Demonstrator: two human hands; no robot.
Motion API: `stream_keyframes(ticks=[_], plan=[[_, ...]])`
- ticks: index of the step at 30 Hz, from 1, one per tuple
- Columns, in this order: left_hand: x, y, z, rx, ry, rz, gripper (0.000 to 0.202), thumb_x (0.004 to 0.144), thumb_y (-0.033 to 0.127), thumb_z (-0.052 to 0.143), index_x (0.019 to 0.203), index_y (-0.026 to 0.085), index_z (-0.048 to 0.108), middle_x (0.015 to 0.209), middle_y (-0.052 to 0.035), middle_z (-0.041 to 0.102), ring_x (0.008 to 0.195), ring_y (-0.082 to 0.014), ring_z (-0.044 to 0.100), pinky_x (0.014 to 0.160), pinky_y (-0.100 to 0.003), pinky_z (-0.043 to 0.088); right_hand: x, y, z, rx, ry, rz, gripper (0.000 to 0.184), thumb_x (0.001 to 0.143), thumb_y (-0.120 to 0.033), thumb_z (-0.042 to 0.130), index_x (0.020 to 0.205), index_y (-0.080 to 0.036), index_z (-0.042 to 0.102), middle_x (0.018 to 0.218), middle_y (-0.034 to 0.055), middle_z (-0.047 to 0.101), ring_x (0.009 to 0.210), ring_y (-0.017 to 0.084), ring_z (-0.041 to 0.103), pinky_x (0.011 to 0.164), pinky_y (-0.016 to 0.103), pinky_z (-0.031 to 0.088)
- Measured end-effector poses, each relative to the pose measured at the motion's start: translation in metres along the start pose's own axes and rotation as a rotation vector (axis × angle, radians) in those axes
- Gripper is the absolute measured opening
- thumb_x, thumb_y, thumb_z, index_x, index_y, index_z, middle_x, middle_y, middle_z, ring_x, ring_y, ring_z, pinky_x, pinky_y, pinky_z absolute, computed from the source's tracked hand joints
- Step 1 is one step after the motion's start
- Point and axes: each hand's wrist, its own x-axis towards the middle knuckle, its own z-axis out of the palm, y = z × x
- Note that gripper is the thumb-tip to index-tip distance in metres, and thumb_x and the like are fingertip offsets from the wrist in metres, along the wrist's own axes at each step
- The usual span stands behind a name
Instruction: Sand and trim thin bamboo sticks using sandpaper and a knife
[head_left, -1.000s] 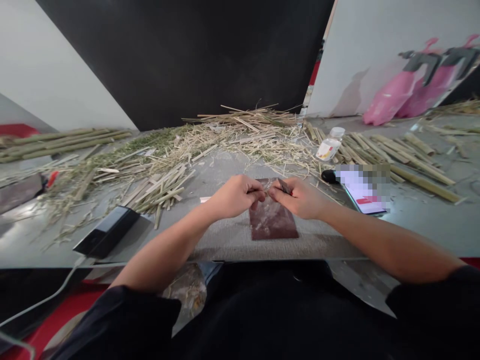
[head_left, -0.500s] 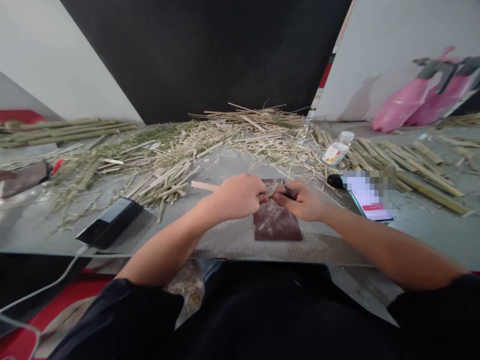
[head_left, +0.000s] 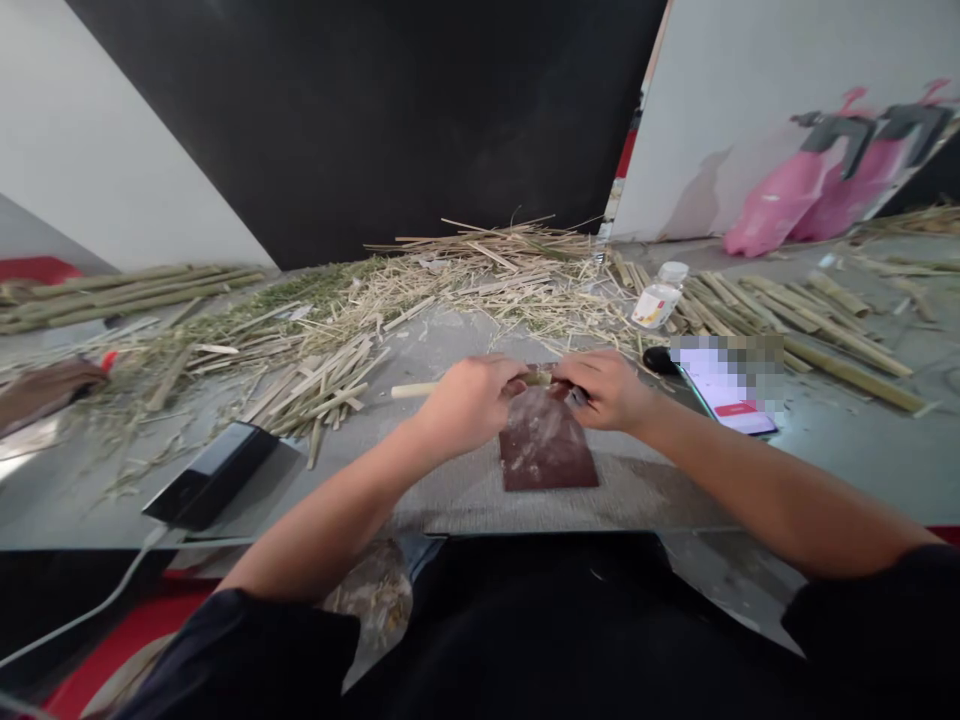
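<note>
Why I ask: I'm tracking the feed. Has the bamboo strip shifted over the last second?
Yes. The bamboo strip, gripped in the left hand, has slid left: its free end now reaches farther left of the brown slab.

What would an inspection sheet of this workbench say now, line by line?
Surface: grey table, a brown mat lying before the person.
Job's things: bamboo strip held across the mat's far end; small dark tool beside it.
Clutter: bamboo shavings, bamboo stalks, small bottle, phone, black box.
Grippers: left hand shut on the strip; right hand shut on the tool.
Cables: white cable from the black box, down off the table edge.
Surroundings: black panel behind, pink sprayers at far right.
</note>
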Motion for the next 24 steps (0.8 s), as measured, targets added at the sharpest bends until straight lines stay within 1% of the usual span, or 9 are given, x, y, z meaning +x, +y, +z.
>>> stream_keyframes(ticks=[2,4,6,7,9,11,15,20,24], plan=[[0.0,0.001,0.0,-0.016,-0.012,-0.047,0.021,0.097,0.011,0.057,0.101,0.018,0.076,0.097,-0.0075,0.079,0.088,-0.0228,0.072,0.077,-0.033,0.05,0.004,-0.014,0.001,0.208,0.012,0.164,0.026,0.102,-0.042,0.06,0.091,-0.02,0.068,0.071,0.0021,0.065,0.062,0.016,0.054,0.06,0.031,0.04],[0.0,0.002,0.0,-0.019,-0.031,-0.084,0.02,0.096,0.011,0.058,0.1,0.018,0.077,0.094,-0.007,0.079,0.086,-0.0224,0.071,0.074,-0.032,0.048,0.01,-0.028,0.0,0.416,0.01,0.342,0.036,0.106,-0.046,0.057,0.082,-0.02,0.064,0.065,-0.0005,0.059,0.058,0.014,0.05,0.057,0.03,0.037],[0.001,0.004,0.001,-0.017,-0.036,-0.123,0.019,0.095,0.012,0.06,0.098,0.017,0.078,0.091,-0.0071,0.079,0.082,-0.0216,0.07,0.071,-0.031,0.046,0.014,-0.04,-0.001,0.552,-0.009,0.484,0.046,0.108,-0.051,0.054,0.073,-0.02,0.058,0.061,-0.0013,0.055,0.056,0.013,0.047,0.055,0.029,0.034],[0.001,0.005,0.002,-0.012,-0.032,-0.147,0.017,0.095,0.013,0.061,0.097,0.017,0.077,0.087,-0.007,0.078,0.077,-0.0209,0.069,0.068,-0.031,0.044,0.016,-0.045,-0.002,0.585,-0.015,0.529,0.05,0.108,-0.053,0.054,0.07,-0.021,0.055,0.061,-0.0014,0.054,0.056,0.012,0.046,0.055,0.03,0.033],[0.001,0.006,0.004,-0.001,-0.023,-0.195,0.014,0.095,0.016,0.062,0.093,0.016,0.077,0.079,-0.0061,0.075,0.068,-0.019,0.064,0.064,-0.03,0.04,0.017,-0.05,-0.003,0.581,-0.021,0.577,0.051,0.107,-0.054,0.055,0.068,-0.021,0.053,0.06,-0.0017,0.052,0.056,0.013,0.045,0.055,0.03,0.032],[0.001,0.006,0.007,-0.003,-0.022,-0.215,0.014,0.095,0.018,0.063,0.088,0.016,0.075,0.072,-0.0044,0.071,0.061,-0.0171,0.058,0.061,-0.03,0.036,0.016,-0.052,-0.003,0.523,-0.025,0.595,0.049,0.106,-0.052,0.055,0.069,-0.021,0.053,0.059,-0.002,0.05,0.056,0.013,0.044,0.055,0.031,0.032],[0.001,0.002,0.009,-0.088,-0.034,-0.181,0.014,0.094,0.018,0.062,0.084,0.017,0.073,0.068,-0.0011,0.066,0.059,-0.0141,0.051,0.06,-0.03,0.032,0.016,-0.054,-0.005,0.451,-0.061,0.589,0.046,0.106,-0.048,0.054,0.069,-0.021,0.052,0.06,-0.0021,0.049,0.057,0.013,0.043,0.056,0.032,0.03],[0.002,-0.001,0.003,-0.225,-0.125,-0.157,0.021,0.093,0.02,0.062,0.072,0.017,0.066,0.06,0.0033,0.053,0.059,-0.0117,0.043,0.06,-0.028,0.031,0.023,-0.056,-0.013,0.584,-0.173,0.62,0.049,0.104,-0.053,0.057,0.067,-0.021,0.054,0.058,-0.0032,0.046,0.055,0.012,0.04,0.055,0.031,0.03],[0.004,-0.005,-0.003,-0.331,-0.222,-0.15,0.022,0.09,0.018,0.06,0.068,0.017,0.061,0.061,0.0028,0.056,0.061,-0.0116,0.049,0.06,-0.028,0.033,0.022,-0.058,-0.012,0.744,-0.206,0.713,0.051,0.1,-0.059,0.063,0.067,-0.021,0.053,0.054,-0.0055,0.039,0.048,0.01,0.033,0.049,0.03,0.025]])
